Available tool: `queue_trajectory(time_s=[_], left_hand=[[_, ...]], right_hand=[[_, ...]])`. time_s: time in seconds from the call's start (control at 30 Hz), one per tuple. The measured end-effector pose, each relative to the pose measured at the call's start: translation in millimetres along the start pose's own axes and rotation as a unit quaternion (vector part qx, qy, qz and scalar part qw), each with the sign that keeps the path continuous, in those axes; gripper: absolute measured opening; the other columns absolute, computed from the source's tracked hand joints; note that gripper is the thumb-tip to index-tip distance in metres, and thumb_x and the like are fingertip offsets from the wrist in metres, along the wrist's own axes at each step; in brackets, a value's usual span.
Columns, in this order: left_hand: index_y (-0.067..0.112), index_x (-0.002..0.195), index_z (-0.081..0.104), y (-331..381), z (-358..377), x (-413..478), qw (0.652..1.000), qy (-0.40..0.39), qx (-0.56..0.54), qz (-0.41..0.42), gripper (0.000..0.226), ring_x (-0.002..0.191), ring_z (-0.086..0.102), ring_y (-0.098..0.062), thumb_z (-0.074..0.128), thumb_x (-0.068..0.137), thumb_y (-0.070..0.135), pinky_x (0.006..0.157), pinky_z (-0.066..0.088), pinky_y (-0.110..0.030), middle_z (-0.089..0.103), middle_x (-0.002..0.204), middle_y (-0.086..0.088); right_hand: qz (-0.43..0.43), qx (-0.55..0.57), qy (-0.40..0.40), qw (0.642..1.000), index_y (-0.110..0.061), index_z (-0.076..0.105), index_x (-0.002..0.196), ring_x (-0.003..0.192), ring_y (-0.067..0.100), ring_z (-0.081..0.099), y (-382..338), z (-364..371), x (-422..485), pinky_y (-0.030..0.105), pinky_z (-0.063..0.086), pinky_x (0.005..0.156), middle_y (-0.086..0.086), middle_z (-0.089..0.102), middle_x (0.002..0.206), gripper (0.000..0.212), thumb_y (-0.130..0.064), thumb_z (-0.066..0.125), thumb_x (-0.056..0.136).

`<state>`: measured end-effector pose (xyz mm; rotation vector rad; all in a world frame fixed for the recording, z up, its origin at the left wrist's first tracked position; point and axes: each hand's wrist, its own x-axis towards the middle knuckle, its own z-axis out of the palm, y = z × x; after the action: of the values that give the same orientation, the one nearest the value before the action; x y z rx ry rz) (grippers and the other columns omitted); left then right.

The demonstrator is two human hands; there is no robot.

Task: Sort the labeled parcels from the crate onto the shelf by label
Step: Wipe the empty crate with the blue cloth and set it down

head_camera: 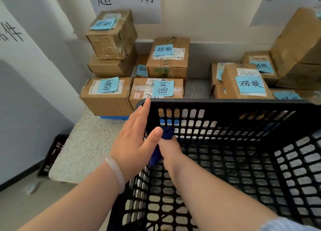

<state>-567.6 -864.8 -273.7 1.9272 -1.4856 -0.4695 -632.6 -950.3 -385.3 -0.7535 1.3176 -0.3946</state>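
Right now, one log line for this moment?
left hand: flat on crate corner | right hand: gripping dark blue item | crate floor: bare

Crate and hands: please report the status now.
Left hand open, flat against the black crate corner. Right hand inside the crate, closed on a dark blue item. Labeled parcels sit stacked on the shelf beyond. Nothing blocking.

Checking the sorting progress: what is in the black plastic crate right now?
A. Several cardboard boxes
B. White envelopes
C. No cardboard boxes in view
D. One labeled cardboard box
C: the black plastic crate shows only bare lattice floor, while blue-labeled cardboard boxes sit beyond its rim.
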Motion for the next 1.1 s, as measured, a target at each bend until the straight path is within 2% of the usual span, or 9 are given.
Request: queue_trajectory(time_s=[0.1,0.3,0.37,0.53,0.63,0.73,0.83,0.97,1.1], left_hand=[[0.047,0.149,0.001,0,1,1,0.999,0.027,-0.009,-0.032,0.069,0.147,0.012,0.0,0.019,0.087,0.07,0.121,0.014,-0.03,0.018,0.161,0.015],[0.053,0.145,0.003,15,-6,-23,0.986,0.053,-0.075,-0.137,0.061,0.139,0.005,0.014,0.023,0.089,0.063,0.115,0.005,-0.019,0.011,0.151,0.031],[0.061,0.142,0.005,19,-8,-52,0.979,0.036,-0.105,-0.171,0.06,0.137,0.003,0.021,0.022,0.085,0.072,0.115,0.004,-0.018,0.006,0.149,0.04],[0.073,0.138,0.005,26,-6,-137,0.949,0.055,-0.135,-0.28,0.07,0.139,0.007,0.02,0.018,0.072,0.093,0.118,0.008,-0.026,0.011,0.146,0.05],[0.07,0.14,0.004,36,6,-153,0.935,0.081,-0.132,-0.32,0.081,0.132,0.015,0.02,0.013,0.065,0.098,0.114,0.013,-0.023,0.014,0.138,0.053],[0.062,0.145,0.0,39,10,-149,0.935,0.114,-0.131,-0.31,0.096,0.12,0.013,0.036,0.014,0.059,0.102,0.111,0.011,-0.02,0.018,0.137,0.054],[0.061,0.145,-0.002,36,11,-149,0.926,0.147,-0.153,-0.312,0.096,0.132,0.02,0.024,0.019,0.06,0.101,0.11,0.011,-0.016,0.025,0.148,0.039],[0.061,0.146,0.001,33,14,-152,0.921,0.177,-0.165,-0.304,0.088,0.137,0.024,0.017,0.026,0.069,0.095,0.119,0.014,-0.021,0.028,0.152,0.031],[0.074,0.134,0.004,34,16,-152,0.918,0.191,-0.167,-0.307,0.075,0.141,0.027,0.006,0.027,0.067,0.098,0.123,0.014,-0.035,0.03,0.155,0.025]], right_hand=[[-0.083,-0.069,-0.04,0.993,-0.031,0.055,0.125,0.105,0.023,0.064,-9,-3,-16,0.046,0.052,0.096,-0.001,0.068,0.116,0.051,-0.036,0.074,0.078],[-0.236,-0.121,-0.06,0.962,-0.027,0.05,0.133,0.112,0.018,0.057,-37,-23,-41,0.03,0.044,0.093,-0.006,0.061,0.12,0.046,-0.025,0.067,0.091],[-0.271,-0.137,-0.06,0.951,-0.026,0.049,0.134,0.115,0.018,0.056,-41,-22,-44,0.026,0.04,0.091,-0.006,0.059,0.12,0.046,-0.028,0.066,0.092],[-0.293,-0.196,-0.116,0.929,-0.024,0.042,0.145,0.129,0.023,0.046,-33,-13,-48,0.028,0.033,0.106,0.005,0.046,0.14,0.058,-0.025,0.066,0.092],[-0.299,-0.204,-0.141,0.922,-0.024,0.047,0.138,0.119,0.02,0.048,-30,-18,-53,0.029,0.034,0.104,0.006,0.046,0.135,0.05,-0.021,0.065,0.092],[-0.316,-0.207,-0.195,0.905,-0.035,0.049,0.117,0.096,0.002,0.046,-18,-27,-71,0.018,0.029,0.093,0.0,0.041,0.126,0.034,-0.015,0.062,0.093],[-0.332,-0.217,-0.248,0.884,-0.041,0.049,0.101,0.088,-0.007,0.046,14,-38,-100,0.014,0.031,0.092,-0.007,0.039,0.119,0.038,-0.008,0.063,0.09],[-0.325,-0.295,-0.365,0.821,-0.022,0.059,0.115,0.11,0.009,0.045,69,-61,-129,-0.002,0.023,0.095,0.001,0.037,0.126,0.04,-0.004,0.062,0.079],[-0.393,-0.368,-0.457,0.708,-0.022,0.062,0.117,0.121,0.018,0.046,76,-73,-114,0.016,0.031,0.109,0.001,0.035,0.133,0.044,-0.004,0.064,0.077]])
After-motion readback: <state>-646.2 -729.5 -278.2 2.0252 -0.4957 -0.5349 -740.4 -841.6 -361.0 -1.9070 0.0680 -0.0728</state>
